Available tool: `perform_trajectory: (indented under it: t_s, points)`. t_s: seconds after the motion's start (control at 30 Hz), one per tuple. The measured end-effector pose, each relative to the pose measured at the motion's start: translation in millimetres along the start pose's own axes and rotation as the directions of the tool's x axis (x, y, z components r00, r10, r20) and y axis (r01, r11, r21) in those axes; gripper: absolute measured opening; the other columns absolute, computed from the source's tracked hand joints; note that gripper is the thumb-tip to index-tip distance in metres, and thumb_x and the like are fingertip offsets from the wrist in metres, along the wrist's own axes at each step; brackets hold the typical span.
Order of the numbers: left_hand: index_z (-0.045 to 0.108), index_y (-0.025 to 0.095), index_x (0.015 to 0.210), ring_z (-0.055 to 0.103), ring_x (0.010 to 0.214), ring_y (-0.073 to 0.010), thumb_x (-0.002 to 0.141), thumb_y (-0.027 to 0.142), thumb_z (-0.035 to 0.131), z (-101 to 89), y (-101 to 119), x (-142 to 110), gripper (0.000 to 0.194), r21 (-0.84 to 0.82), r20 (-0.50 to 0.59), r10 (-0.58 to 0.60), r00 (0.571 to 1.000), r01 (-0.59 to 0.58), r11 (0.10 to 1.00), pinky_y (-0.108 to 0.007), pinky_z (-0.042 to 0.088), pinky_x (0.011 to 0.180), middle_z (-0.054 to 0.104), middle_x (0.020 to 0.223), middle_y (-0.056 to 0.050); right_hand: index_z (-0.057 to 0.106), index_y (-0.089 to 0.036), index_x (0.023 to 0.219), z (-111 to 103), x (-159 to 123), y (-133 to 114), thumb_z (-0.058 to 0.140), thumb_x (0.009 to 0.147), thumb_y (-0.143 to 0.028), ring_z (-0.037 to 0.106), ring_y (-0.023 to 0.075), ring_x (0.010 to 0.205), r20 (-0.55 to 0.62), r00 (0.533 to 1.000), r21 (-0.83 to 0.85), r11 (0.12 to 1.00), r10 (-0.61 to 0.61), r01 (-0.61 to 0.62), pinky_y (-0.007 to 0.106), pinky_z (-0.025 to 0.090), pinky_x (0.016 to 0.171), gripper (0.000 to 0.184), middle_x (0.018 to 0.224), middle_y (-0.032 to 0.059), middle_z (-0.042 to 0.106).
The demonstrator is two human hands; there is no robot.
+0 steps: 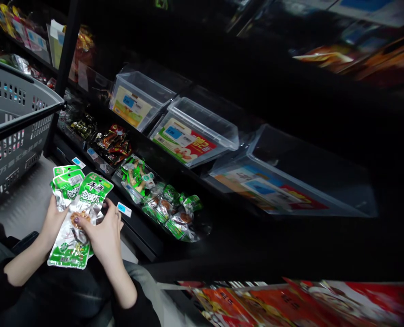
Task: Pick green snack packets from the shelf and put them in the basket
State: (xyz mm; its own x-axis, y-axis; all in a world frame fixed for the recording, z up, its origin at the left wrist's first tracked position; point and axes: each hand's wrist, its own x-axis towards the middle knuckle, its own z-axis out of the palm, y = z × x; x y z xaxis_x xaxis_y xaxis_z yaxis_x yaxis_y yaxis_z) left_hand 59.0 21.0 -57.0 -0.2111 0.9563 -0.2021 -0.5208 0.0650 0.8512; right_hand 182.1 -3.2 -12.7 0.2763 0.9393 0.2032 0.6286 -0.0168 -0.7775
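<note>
Several green and silver snack packets are between my two hands, above my lap. My right hand [104, 229] grips the front packet [81, 218], its thumb pressed on the printed food picture. Behind it, my left hand [53, 222] is closed on the other packets [67, 181], which fan out at the upper left; its fingers are partly hidden. On the low shelf just beyond my right hand lie more green and silver packets [174, 211].
A grey shopping basket [21, 122] stands at the left. Clear plastic bins [191, 131] line the shelf above the packets. Dark red snack packets [115, 143] lie further left on the low shelf. Red and orange bags [256, 302] are at the lower right. A dark shelf post [68, 45] rises near the basket.
</note>
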Motion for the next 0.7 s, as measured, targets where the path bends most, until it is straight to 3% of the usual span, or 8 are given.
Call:
perform_trajectory:
  t_s: [0.1, 0.2, 0.33, 0.4, 0.5, 0.57, 0.63, 0.7]
  points:
    - [0.05, 0.022, 0.105, 0.061, 0.095, -0.0219, 0.061, 0.021, 0.07, 2.7, 0, -3, 0.049, -0.018, 0.024, 0.046, 0.999, -0.045, 0.999, -0.033, 0.046, 0.084, 0.064, 0.106, -0.003, 0.06, -0.023, 0.099, 1, 3, 3, 0.077, 0.052, -0.037, 0.056, 0.028, 0.09, 0.129, 0.991, 0.101, 0.994, -0.045, 0.032, 0.042, 0.042, 0.084, 0.051, 0.091, 0.0057, 0.065]
    - [0.048, 0.022, 0.109, 0.061, 0.098, -0.0228, 0.063, 0.02, 0.069, 4.8, -1, -4, 0.05, -0.072, 0.07, 0.065, 0.995, -0.059, 0.996, -0.036, 0.047, 0.086, 0.062, 0.112, -0.005, 0.06, -0.023, 0.098, 0, 3, 2, 0.073, 0.059, -0.032, 0.06, 0.0228, 0.085, 0.116, 0.988, 0.186, 0.979, -0.101, 0.079, 0.033, 0.046, 0.077, 0.042, 0.092, 0.0031, 0.067]
    - [0.048, 0.022, 0.111, 0.062, 0.097, -0.0227, 0.063, 0.021, 0.07, 3.9, -5, -2, 0.053, -0.092, 0.094, 0.064, 0.994, -0.055, 0.994, -0.035, 0.048, 0.085, 0.062, 0.11, -0.005, 0.062, -0.02, 0.086, -4, 8, 4, 0.071, 0.06, -0.028, 0.061, 0.0222, 0.08, 0.132, 0.989, 0.286, 0.958, -0.062, 0.022, 0.033, 0.047, 0.075, 0.029, 0.084, 0.0029, 0.068]
    - [0.049, 0.023, 0.111, 0.062, 0.095, -0.0218, 0.062, 0.022, 0.072, 3.6, -5, -2, 0.054, -0.079, 0.083, 0.052, 0.995, -0.046, 0.996, -0.033, 0.048, 0.083, 0.064, 0.107, -0.004, 0.062, -0.019, 0.083, -7, 15, 8, 0.07, 0.061, -0.027, 0.062, 0.0216, 0.08, 0.198, 0.98, 0.439, 0.895, -0.013, -0.077, 0.034, 0.048, 0.076, 0.025, 0.083, 0.0031, 0.069]
    - [0.05, 0.023, 0.112, 0.063, 0.09, -0.0215, 0.058, 0.021, 0.076, 4.6, -1, -3, 0.06, -0.076, 0.078, 0.021, 0.997, -0.015, 0.997, -0.033, 0.049, 0.08, 0.064, 0.104, -0.004, 0.061, -0.019, 0.082, -17, 29, 18, 0.071, 0.062, -0.03, 0.064, 0.0189, 0.074, 0.303, 0.951, 0.663, 0.703, 0.062, -0.257, 0.033, 0.05, 0.074, 0.026, 0.08, 0.0019, 0.069]
    - [0.05, 0.023, 0.112, 0.063, 0.089, -0.0221, 0.057, 0.021, 0.076, 5.9, 2, -4, 0.061, -0.081, 0.089, -0.005, 0.996, 0.012, 0.997, -0.034, 0.048, 0.08, 0.065, 0.104, -0.005, 0.06, -0.019, 0.079, -25, 39, 24, 0.073, 0.061, -0.033, 0.063, 0.0164, 0.068, 0.314, 0.945, 0.735, 0.608, 0.087, -0.3, 0.031, 0.051, 0.07, 0.026, 0.078, 0.0005, 0.068]
    - [0.05, 0.023, 0.114, 0.063, 0.09, -0.0226, 0.056, 0.02, 0.077, 7.0, 6, -4, 0.064, -0.079, 0.103, -0.008, 0.995, 0.016, 0.997, -0.034, 0.048, 0.081, 0.065, 0.104, -0.005, 0.06, -0.02, 0.079, -32, 47, 29, 0.074, 0.059, -0.032, 0.063, 0.015, 0.067, 0.286, 0.953, 0.765, 0.574, 0.102, -0.291, 0.029, 0.051, 0.07, 0.028, 0.079, -0.0001, 0.068]
    - [0.05, 0.023, 0.114, 0.063, 0.089, -0.0223, 0.056, 0.02, 0.077, 7.3, 10, -5, 0.064, -0.08, 0.136, -0.001, 0.991, 0.012, 0.997, -0.033, 0.049, 0.079, 0.066, 0.103, -0.005, 0.059, -0.02, 0.081, -38, 54, 35, 0.075, 0.058, -0.032, 0.063, 0.0151, 0.068, 0.245, 0.961, 0.756, 0.595, 0.132, -0.274, 0.029, 0.051, 0.069, 0.03, 0.08, -0.0001, 0.068]
